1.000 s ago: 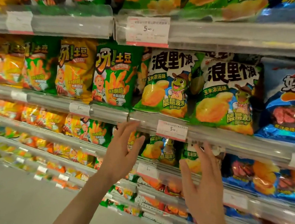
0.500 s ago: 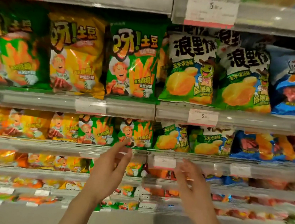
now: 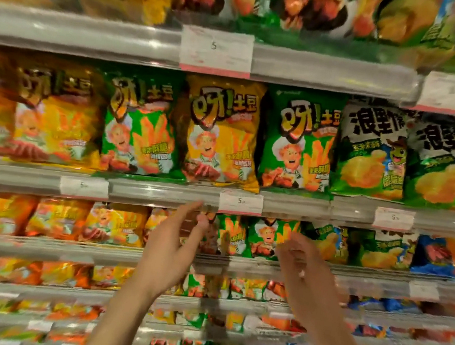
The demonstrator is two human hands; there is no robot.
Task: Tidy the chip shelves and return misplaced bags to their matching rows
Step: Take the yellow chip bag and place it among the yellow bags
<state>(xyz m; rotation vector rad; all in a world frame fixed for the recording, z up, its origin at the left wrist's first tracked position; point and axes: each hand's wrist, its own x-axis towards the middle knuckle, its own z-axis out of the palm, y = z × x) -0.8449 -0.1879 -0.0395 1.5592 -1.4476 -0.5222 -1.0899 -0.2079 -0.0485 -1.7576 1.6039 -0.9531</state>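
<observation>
Both hands empty, fingers spread: left hand [image 3: 167, 253] & right hand [image 3: 301, 277] raised, yellow bag [image 3: 222, 132] at 12 o'clock.

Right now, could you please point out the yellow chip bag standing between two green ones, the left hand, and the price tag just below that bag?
yellow chip bag [image 3: 222, 132]: head view, front panel.
left hand [image 3: 170, 253]: head view, back of hand.
price tag [image 3: 240, 202]: head view, label centre.

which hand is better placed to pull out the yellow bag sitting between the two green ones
Left. The left hand is raised almost directly under the yellow bag; the right hand sits lower and further right.
</observation>
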